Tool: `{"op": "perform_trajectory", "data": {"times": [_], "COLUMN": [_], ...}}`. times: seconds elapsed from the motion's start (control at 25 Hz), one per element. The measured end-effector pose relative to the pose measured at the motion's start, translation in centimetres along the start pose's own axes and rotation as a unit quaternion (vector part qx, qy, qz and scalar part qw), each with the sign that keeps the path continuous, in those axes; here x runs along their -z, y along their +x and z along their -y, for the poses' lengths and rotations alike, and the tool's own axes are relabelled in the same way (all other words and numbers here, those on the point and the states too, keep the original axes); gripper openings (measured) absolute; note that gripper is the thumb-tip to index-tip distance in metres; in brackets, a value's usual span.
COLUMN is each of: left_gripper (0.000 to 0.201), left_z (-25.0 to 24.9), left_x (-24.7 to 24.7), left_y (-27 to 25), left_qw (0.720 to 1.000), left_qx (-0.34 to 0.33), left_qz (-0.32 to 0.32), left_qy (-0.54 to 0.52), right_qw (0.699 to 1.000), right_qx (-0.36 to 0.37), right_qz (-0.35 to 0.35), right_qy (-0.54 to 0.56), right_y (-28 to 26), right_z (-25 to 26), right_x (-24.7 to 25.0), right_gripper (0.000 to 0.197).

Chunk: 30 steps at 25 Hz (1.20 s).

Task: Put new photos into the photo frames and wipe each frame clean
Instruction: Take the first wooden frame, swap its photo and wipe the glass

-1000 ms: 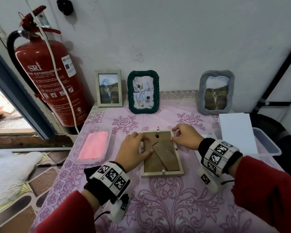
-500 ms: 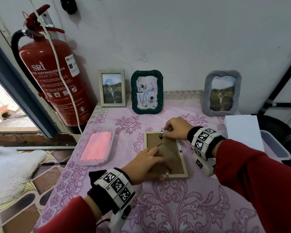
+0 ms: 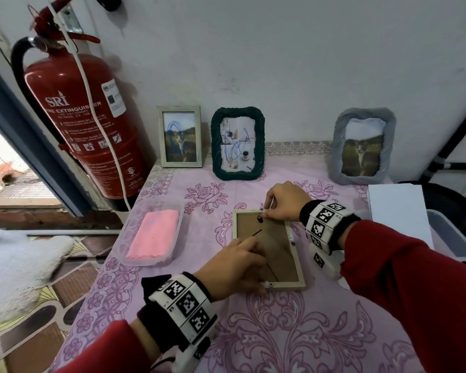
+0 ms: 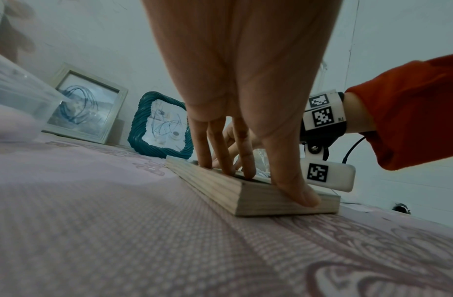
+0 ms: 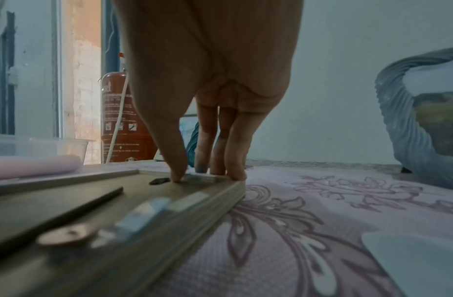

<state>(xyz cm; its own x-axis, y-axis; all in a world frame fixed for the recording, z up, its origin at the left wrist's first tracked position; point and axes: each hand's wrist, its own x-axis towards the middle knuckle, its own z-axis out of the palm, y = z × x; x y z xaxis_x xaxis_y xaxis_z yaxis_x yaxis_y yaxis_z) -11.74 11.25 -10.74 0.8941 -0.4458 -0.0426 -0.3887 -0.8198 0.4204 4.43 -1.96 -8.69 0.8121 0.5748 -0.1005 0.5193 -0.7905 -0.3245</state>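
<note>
Frame [image 3: 268,249] face down on tabletop [image 3: 280,332]. Left hand [image 3: 233,267] flat, pressing backing; right hand [image 3: 285,201] pinching top clip (opening or closing, unclear). Next: remaining clips need working.

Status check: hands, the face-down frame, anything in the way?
Left hand pressing wooden frame flat, face-down. Right hand working tab at its far edge. Nothing obstructing.

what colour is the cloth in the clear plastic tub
Pink folded cloth, clearest in the head view.
</note>
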Motion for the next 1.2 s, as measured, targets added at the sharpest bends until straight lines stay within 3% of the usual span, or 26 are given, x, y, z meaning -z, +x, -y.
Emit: {"op": "perform_trajectory", "data": {"times": [0.36,0.8,1.04,1.2], "left_gripper": [0.023,0.022,0.020,0.030], "left_z": [0.5,0.4,0.1,0.0], "left_x": [-0.2,-0.2,-0.2,0.0], "left_y": [-0.5,-0.5,-0.7,-1.6], "left_qw": [0.999,0.999,0.999,1.000], "left_qx": [0.003,0.004,0.005,-0.020], "left_qz": [0.033,0.028,0.010,0.020], "left_qy": [-0.023,-0.035,-0.048,0.008], "right_qw": [1.000,1.000,1.000,0.999], "right_qx": [0.008,-0.003,-0.010,0.023], "right_qz": [0.017,0.024,-0.013,0.045], "right_qy": [0.011,0.021,0.023,-0.011], "right_y": [0.7,1.6,0.6,-0.7], "right_z": [-0.1,-0.5,-0.7,-0.7], "right_x": [0.4,0.5,-0.1,0.1], "right_gripper": [0.014,0.014,0.010,0.025]}}
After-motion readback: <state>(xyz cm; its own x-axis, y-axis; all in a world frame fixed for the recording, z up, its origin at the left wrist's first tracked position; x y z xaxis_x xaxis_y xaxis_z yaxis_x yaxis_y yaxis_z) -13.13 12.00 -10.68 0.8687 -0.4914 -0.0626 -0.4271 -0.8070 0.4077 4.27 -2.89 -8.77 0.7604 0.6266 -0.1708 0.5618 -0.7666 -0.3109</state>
